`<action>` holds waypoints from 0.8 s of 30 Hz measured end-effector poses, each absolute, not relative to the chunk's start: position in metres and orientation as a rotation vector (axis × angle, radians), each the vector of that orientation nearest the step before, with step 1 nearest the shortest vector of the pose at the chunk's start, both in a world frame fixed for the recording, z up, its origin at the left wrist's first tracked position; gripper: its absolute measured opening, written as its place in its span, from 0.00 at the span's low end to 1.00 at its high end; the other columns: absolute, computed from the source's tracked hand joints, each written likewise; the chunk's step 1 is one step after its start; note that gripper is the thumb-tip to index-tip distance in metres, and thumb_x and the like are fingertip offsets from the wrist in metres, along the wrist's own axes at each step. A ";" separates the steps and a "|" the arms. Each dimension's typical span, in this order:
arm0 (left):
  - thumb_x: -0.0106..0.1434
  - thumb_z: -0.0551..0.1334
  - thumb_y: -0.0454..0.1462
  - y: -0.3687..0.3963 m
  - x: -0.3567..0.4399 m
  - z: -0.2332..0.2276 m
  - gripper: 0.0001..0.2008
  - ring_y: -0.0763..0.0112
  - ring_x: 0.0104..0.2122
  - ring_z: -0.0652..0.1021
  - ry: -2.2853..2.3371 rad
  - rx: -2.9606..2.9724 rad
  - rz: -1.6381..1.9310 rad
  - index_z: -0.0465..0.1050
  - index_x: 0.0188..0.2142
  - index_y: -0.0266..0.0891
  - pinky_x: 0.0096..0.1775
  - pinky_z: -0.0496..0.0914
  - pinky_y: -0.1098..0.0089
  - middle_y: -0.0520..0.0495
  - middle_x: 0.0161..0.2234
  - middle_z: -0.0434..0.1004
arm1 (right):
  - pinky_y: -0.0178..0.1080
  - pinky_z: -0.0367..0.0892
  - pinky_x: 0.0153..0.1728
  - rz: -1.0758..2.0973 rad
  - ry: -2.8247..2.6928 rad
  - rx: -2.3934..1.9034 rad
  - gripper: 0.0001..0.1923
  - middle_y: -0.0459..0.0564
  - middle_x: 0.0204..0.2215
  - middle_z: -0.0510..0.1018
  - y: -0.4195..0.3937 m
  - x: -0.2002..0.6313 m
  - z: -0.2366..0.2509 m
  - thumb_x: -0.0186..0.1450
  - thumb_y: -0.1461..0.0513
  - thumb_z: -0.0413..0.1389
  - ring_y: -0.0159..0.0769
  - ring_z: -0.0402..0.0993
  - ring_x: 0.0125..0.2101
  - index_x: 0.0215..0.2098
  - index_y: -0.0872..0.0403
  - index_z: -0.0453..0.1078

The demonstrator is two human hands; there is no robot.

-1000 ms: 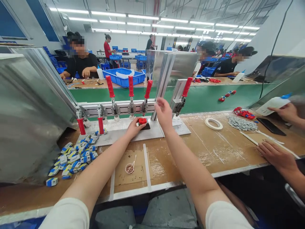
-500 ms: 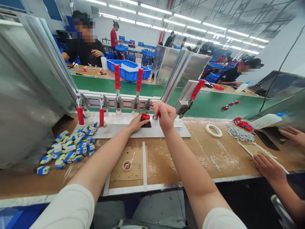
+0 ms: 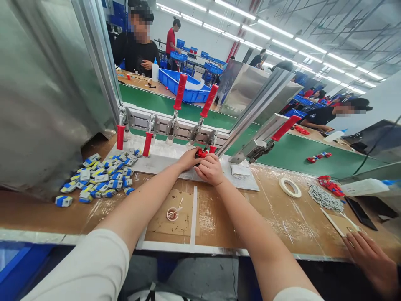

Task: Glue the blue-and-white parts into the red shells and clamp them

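Five toggle clamps with red handles stand in a row on the metal jig plate (image 3: 163, 164), and I go through them from nine o'clock to three o'clock. The two clamps on the far left (image 3: 120, 136) have their handles down, and some blue-and-white parts lie at their feet; a loose heap of the same blue-and-white parts (image 3: 100, 179) is spread on the bench at about eight o'clock of the plate. The next two clamps (image 3: 180, 92) have handles raised, and I see nothing under them. The fifth clamp (image 3: 211, 140) is lowered, and both hands meet there. The left hand (image 3: 189, 159) is curled, its fingers touching the small red part (image 3: 200, 154) that sits on a dark pad on the plate. The right hand (image 3: 210, 169) is closed into a loose fist just beside it, and I cannot tell if it grips the clamp handle or only rests there. At six o'clock a small cup with a stick (image 3: 172, 213) stands on the bench. At three o'clock are a tape roll (image 3: 290, 187) and a co-worker's hand (image 3: 372, 261). By my judgement the red part is now being fixed, the raised clamps wait, and the heap is not yet done.
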State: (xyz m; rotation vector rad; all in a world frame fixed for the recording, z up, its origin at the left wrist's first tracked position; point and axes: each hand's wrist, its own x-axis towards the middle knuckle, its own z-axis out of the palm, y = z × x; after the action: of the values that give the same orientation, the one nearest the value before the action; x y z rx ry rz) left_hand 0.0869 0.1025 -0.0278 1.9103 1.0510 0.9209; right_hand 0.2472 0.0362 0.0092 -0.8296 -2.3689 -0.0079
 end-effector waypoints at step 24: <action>0.68 0.60 0.48 -0.193 -0.319 0.057 0.14 0.51 0.48 0.76 2.949 1.619 0.913 0.75 0.39 0.40 0.52 0.70 0.57 0.38 0.41 0.78 | 0.42 0.62 0.24 0.410 -1.940 -0.883 0.28 0.46 0.16 0.69 -0.045 0.225 -0.032 0.75 0.48 0.53 0.37 0.68 0.18 0.20 0.50 0.70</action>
State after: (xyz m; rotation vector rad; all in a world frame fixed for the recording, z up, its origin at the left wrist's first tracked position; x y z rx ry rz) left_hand -0.3190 -0.1927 0.0566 1.6186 2.9494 0.9131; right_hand 0.2247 -0.0450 -0.0315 -0.8835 -1.9396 0.4098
